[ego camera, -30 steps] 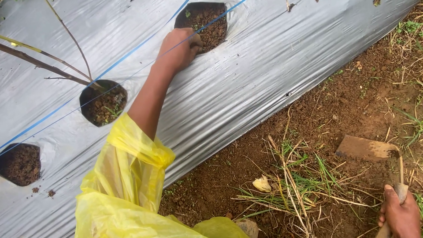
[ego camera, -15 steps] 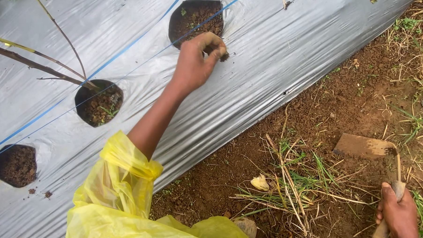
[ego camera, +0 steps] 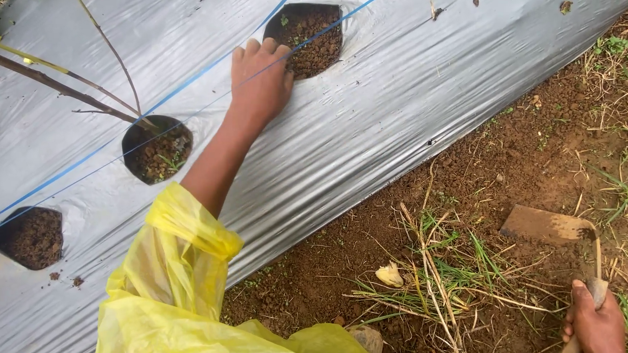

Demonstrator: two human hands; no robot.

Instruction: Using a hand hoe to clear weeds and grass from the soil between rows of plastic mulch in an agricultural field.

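My left hand (ego camera: 259, 80) lies palm down on the silver plastic mulch sheet (ego camera: 415, 82), fingertips at the left edge of a round planting hole (ego camera: 312, 37) filled with dark soil. Nothing shows in that hand. A yellow plastic sleeve (ego camera: 179, 262) covers my left upper arm. At the bottom right my right hand (ego camera: 596, 334) is closed around the wooden handle of a small hoe (ego camera: 550, 226), whose flat rusty blade rests on the bare soil.
Two more soil-filled holes (ego camera: 158, 150) (ego camera: 28, 236) sit in the sheet to the left, the middle one with a thin bare plant stem (ego camera: 60, 85). Blue strings (ego camera: 192, 78) cross the sheet. Brown earth with cut grass (ego camera: 450, 272) lies along the sheet's right edge.
My left hand, lifted with fingers curled half a second ago, has come down flat on the sheet beside the top hole. The right hand and hoe have stayed put.
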